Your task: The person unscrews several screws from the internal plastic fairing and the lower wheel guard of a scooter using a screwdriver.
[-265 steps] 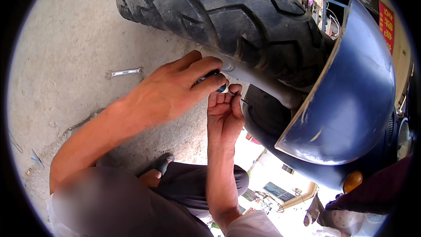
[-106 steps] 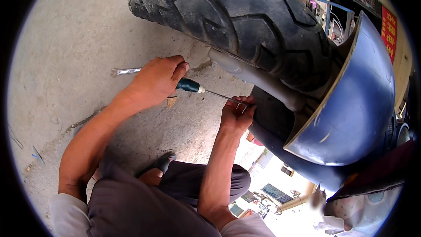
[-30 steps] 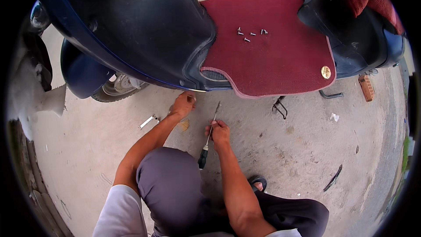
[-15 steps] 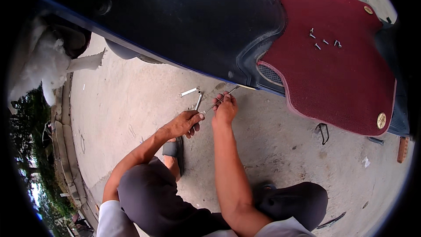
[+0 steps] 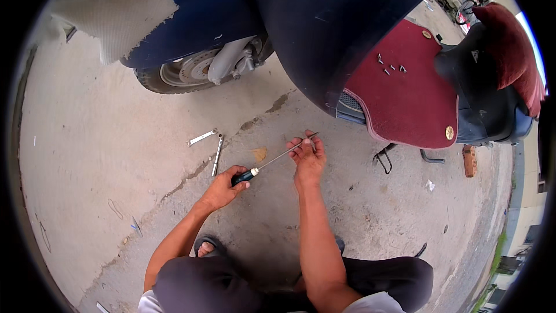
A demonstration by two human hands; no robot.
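My left hand (image 5: 223, 190) is wrapped around the dark handle of a long screwdriver (image 5: 255, 171) with a pale collar. The shaft slants up to the right. Near its tip, my right hand (image 5: 308, 159) pinches the shaft between thumb and fingers, and the tip pokes out just past them. Both hands are held over the concrete, below the dark blue scooter body (image 5: 324, 29) and apart from it. Whether the right fingers also hold something small cannot be made out.
Two wrenches (image 5: 218, 156) lie on the ground left of the screwdriver. Several bolts (image 5: 386, 71) rest on the scooter's red floor mat (image 5: 405, 98). At the upper left is the front wheel (image 5: 185, 75). A brick (image 5: 469, 161) stands at the right, beyond the stand (image 5: 384, 159).
The view has swung left and back, bringing in the front wheel and the seat. Both hands have drawn away from the scooter's lower edge, and the screwdriver handle now shows.
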